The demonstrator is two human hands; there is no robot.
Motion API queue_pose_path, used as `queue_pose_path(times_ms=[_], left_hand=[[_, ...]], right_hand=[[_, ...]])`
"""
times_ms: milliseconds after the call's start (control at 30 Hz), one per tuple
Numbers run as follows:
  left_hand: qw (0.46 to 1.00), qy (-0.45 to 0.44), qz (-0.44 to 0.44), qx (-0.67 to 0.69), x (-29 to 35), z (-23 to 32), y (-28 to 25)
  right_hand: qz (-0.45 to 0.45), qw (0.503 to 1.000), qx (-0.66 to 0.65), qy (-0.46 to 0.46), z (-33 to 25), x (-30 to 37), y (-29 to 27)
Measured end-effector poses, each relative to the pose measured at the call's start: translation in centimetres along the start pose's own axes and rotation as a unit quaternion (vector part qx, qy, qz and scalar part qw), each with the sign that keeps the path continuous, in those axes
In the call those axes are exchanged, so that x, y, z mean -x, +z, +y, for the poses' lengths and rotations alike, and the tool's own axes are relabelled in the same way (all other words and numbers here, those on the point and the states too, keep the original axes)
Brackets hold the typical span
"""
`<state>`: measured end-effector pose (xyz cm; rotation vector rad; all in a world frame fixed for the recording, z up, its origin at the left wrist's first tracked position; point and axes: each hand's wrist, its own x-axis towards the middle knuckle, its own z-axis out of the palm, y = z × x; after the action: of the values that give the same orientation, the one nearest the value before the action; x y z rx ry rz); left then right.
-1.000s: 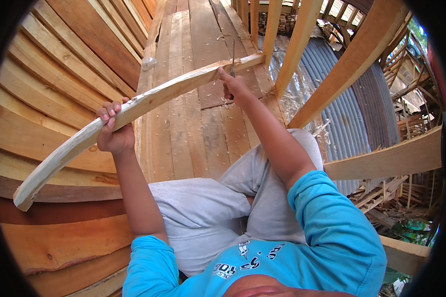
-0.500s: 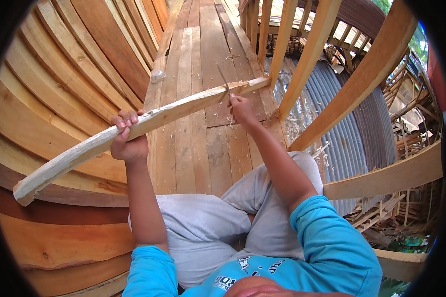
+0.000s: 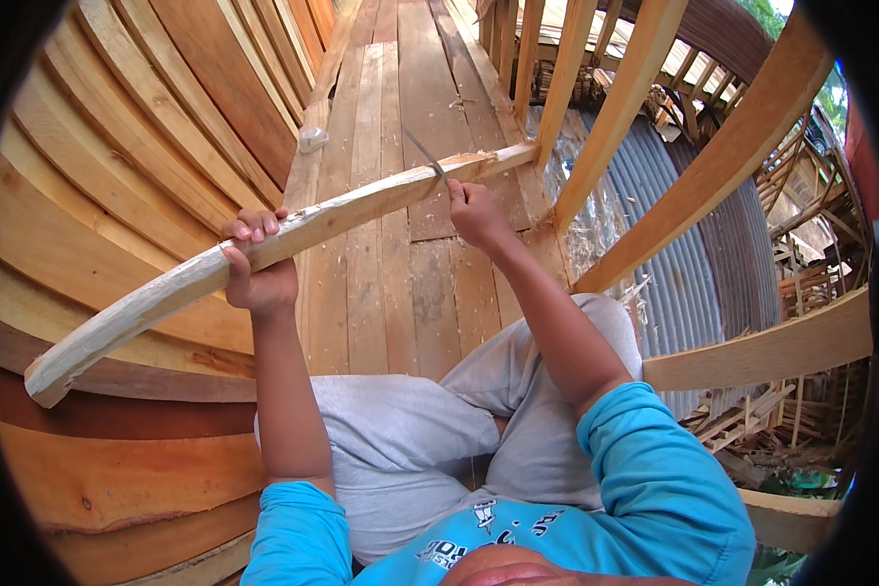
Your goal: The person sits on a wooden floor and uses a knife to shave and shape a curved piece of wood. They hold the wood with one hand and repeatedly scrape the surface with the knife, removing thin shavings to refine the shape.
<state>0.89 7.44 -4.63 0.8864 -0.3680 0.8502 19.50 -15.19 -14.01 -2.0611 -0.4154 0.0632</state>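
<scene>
Timber (image 3: 361, 203): long axis near left to far right
Left hand (image 3: 261, 259): clasped around timber's middle
Right hand (image 3: 479, 213): clenched on blade (image 3: 422, 149) (crossing timber), nearer far end

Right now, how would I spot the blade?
Find the plank floor, then the long, pale beam above it. Toward that beam's right end, the right hand holds the blade. It is thin and dark, unlike the thick beam it crosses.

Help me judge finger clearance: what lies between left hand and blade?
In the head view, a stretch of pale wooden beam spans from left hand to blade.
</scene>
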Motion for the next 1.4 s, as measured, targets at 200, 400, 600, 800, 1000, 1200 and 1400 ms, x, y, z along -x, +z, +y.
queue_pose_path(times_ms=[200,400,600,800,1000,1200,1400], left_hand=[[1.000,-0.012,-0.012,-0.010,-0.2,-0.1,-0.3],[1.000,-0.004,-0.007,-0.023,-0.1,-0.1,-0.8],[1.000,-0.012,0.019,-0.013,-0.5,-0.5,0.3],[1.000,-0.008,-0.008,-0.022,-0.4,0.1,-1.2],[1.000,-0.015,-0.016,-0.020,-0.4,0.0,-0.4],[0.999,-0.010,-0.030,-0.005,-0.6,-0.5,-0.8],[1.000,-0.010,-0.008,-0.022,-0.4,0.1,-1.3]], right_hand=[[0.129,0.976,0.167,0.055,1.2,-0.7,0.3],[0.049,0.980,0.192,0.017,-6.2,1.6,0.7],[0.139,0.970,0.185,0.068,1.8,-3.0,-1.9],[0.049,0.985,0.151,0.063,-3.2,-0.8,-0.6],[0.092,0.979,0.166,0.079,0.0,-3.0,-0.9],[0.096,0.978,0.117,0.141,4.1,-4.3,-1.5],[-0.009,0.988,0.147,0.045,-6.4,0.3,1.3]])
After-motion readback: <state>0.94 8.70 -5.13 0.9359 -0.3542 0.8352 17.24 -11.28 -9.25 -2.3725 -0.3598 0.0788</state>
